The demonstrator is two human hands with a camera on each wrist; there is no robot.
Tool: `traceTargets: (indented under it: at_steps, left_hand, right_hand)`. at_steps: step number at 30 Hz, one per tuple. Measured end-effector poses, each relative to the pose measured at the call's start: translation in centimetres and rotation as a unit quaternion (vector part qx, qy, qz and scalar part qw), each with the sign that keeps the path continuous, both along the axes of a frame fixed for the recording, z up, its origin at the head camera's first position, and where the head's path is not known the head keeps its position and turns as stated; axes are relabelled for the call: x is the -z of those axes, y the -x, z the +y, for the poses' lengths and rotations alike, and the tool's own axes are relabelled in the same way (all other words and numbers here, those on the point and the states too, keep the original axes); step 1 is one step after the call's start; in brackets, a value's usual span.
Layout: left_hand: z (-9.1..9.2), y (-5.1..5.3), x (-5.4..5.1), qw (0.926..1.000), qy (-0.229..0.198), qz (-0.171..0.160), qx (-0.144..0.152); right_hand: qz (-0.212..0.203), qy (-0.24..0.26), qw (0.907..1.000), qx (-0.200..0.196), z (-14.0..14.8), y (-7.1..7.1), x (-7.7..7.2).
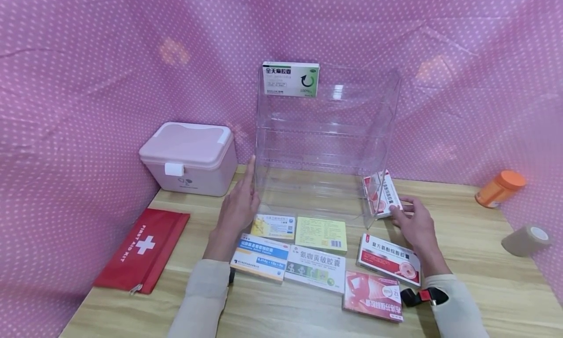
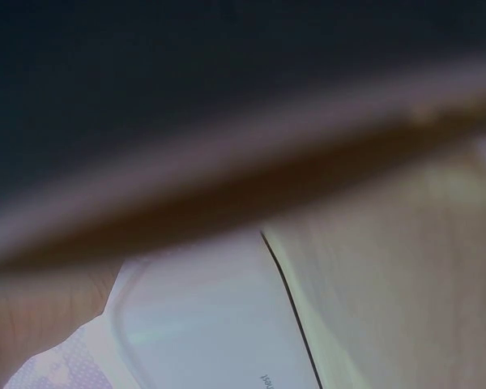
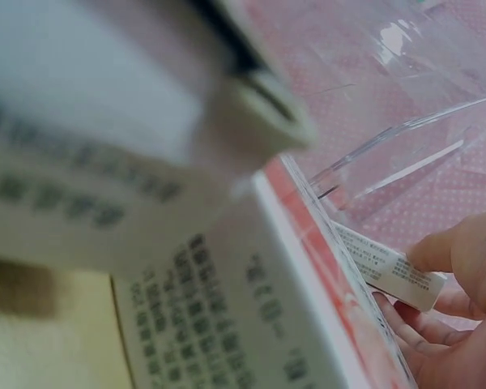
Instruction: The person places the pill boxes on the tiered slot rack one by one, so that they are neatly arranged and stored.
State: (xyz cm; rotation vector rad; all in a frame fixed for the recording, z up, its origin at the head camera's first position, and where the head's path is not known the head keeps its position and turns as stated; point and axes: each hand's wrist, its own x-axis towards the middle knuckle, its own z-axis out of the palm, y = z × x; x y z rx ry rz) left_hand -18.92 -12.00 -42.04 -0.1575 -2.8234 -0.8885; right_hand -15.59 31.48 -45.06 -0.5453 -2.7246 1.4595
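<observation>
Found red-white box point(image 1: 387, 194) pinched in right grip point(image 1: 415, 225), at lower right corner of clear rack point(image 1: 325, 133). Observed left grip point(image 1: 241, 201), straight-fingered, beside rack's left side; noted six cartons point(image 1: 315, 268) crowding its front, pink case point(image 1: 193, 169) farther left.

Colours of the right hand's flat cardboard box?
The box is mostly white and red, best in head view.

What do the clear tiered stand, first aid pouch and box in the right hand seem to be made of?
Clear tiered stand: glossy transparent plastic, probably acrylic; the pink cloth shows through and highlights glint.
First aid pouch: probably fabric, fairly matte, with a zip; coated synthetic is possible.
Box in the right hand: apparently smooth printed card, with straight folded edges.
</observation>
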Motion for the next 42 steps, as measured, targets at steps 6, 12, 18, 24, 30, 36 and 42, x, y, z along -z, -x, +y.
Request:
traceTargets:
  at_steps: [6,12,18,24,30,36,42]
  left_hand:
    - [-0.1,0.1,-0.1,1.0000,0.001,0.002,-0.001]
    - [-0.1,0.0,0.0,1.0000,-0.001,0.003,0.002]
    - [0.0,-0.1,-0.1,1.0000,0.002,0.002,0.005]
    - [0.1,-0.1,-0.2,1.0000,0.003,0.002,0.002]
    - [0.0,-0.1,-0.1,0.9999,0.002,0.012,0.004]
    - [-0.1,0.0,-0.1,1.0000,0.005,0.008,0.002]
    - [0.0,0.0,0.0,1.0000,0.000,0.000,0.001]
  right_hand:
    - [0.008,0.016,0.9998,0.012,0.1,0.1,-0.4]
    - [0.039,0.012,0.9973,0.061,0.7,0.0,-0.5]
    - [0.071,0.017,0.9917,0.106,1.4,-0.3,-1.1]
    - [0.149,0.051,0.9771,0.144,1.4,-0.6,-2.7]
    - [0.241,0.123,0.9453,0.182,1.5,-0.7,-4.1]
    - [0.316,0.233,0.8981,0.199,1.1,-1.0,-5.5]
    - [0.374,0.256,0.8705,0.192,0.3,-1.6,-7.1]
